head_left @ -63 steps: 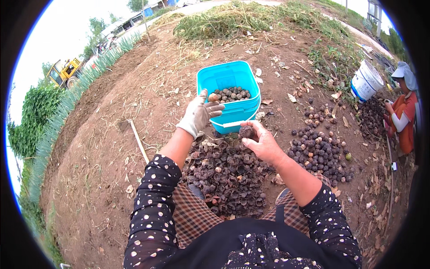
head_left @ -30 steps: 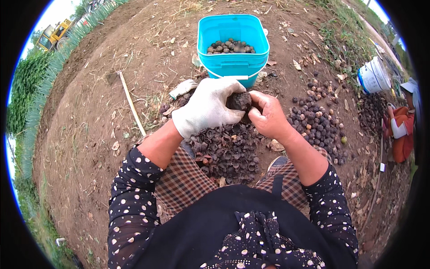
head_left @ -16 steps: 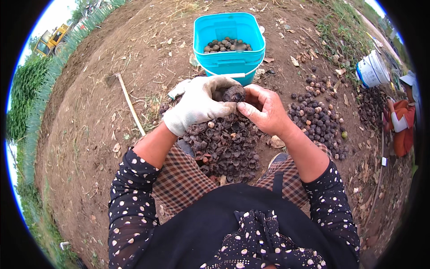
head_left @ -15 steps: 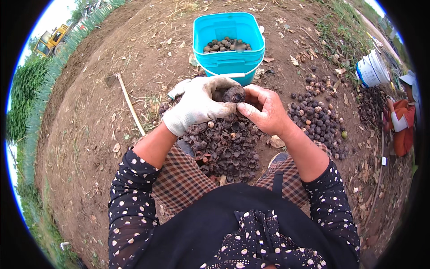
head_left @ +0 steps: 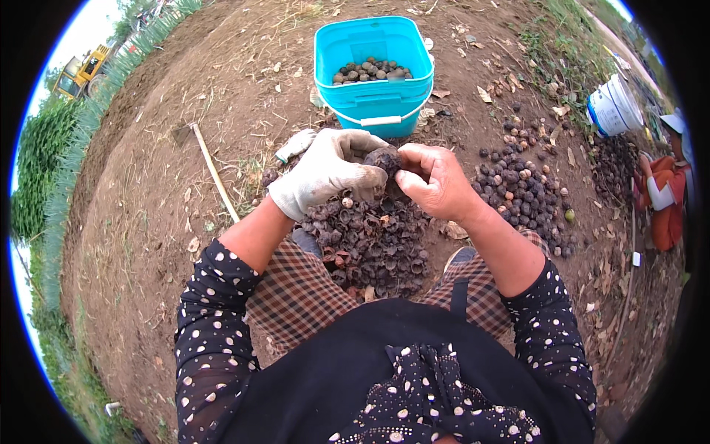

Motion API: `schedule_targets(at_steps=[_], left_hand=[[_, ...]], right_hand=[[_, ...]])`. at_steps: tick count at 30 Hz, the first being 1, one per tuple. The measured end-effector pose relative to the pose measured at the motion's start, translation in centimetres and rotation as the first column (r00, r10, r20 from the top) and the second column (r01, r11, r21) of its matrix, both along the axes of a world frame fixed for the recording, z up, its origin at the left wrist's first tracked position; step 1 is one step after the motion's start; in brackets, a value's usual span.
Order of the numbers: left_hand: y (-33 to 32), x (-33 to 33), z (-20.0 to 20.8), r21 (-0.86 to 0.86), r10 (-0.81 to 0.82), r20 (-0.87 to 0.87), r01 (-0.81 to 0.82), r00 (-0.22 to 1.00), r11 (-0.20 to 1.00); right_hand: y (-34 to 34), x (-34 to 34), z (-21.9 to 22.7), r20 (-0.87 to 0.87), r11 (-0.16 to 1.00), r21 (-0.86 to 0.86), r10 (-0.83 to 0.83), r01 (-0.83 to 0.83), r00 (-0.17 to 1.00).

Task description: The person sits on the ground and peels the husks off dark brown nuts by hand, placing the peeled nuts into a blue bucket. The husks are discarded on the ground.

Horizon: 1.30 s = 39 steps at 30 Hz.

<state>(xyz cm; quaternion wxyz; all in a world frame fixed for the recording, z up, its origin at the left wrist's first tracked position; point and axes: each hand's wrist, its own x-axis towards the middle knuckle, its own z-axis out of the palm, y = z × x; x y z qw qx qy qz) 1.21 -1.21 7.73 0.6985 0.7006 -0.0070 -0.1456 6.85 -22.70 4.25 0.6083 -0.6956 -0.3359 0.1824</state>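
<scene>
My left hand (head_left: pixel 330 172), in a whitish work glove, grips a dark-husked walnut (head_left: pixel 383 160) between thumb and fingers. From the other side my bare right hand (head_left: pixel 433 180) pinches the walnut's right edge, thumb and forefinger close together on the husk. Straight below both hands lies a heap of black, broken husks (head_left: pixel 381 248) between my feet. Beyond them stands a turquoise bucket (head_left: pixel 377 111) with a white handle, its bottom covered by husked walnuts (head_left: pixel 370 71). Many unhusked dark walnuts (head_left: pixel 510 189) are spread on the soil to my right.
A spare whitish glove (head_left: pixel 296 146) lies just beyond my left hand. Farther left a wooden-handled hoe (head_left: pixel 214 172) rests on the dirt. At the right are a tipped white bucket (head_left: pixel 616 108) and another person (head_left: pixel 665 189) sitting low. A yellow machine (head_left: pixel 83 72) stands far off.
My right thumb and fingers have shifted slightly at the walnut's right edge and drawn closer together. My left hand keeps its grip. The view has moved a little.
</scene>
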Motion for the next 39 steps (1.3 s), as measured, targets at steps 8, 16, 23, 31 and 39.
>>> schedule_targets(at_steps=[8,16,23,31,39], left_hand=[[-0.4,0.2,-0.7,-0.045,-0.007,-0.014,0.006,1.000,0.999],[-0.4,0.2,-1.1,-0.236,0.015,0.016,-0.011,1.000,0.972],[0.1,0.5,-0.2,-0.435,-0.031,-0.013,0.022,0.999,0.900],[-0.2,0.0,0.8,-0.234,-0.080,0.022,0.083,0.997,0.969],[0.7,0.4,-0.4,-0.012,-0.001,0.017,0.001,1.000,1.000]], right_hand=[[-0.1,-0.1,-0.3,0.165,0.998,-0.010,-0.060,0.062,0.984],[0.0,-0.5,0.2,0.059,0.989,0.075,-0.130,0.126,0.990],[-0.3,1.1,-0.9,0.311,0.986,0.088,-0.164,0.143,0.936],[0.0,1.0,-0.5,0.282,0.979,0.100,-0.198,0.176,0.939],[0.1,0.4,-0.3,0.118,0.996,0.076,-0.063,0.054,0.991]])
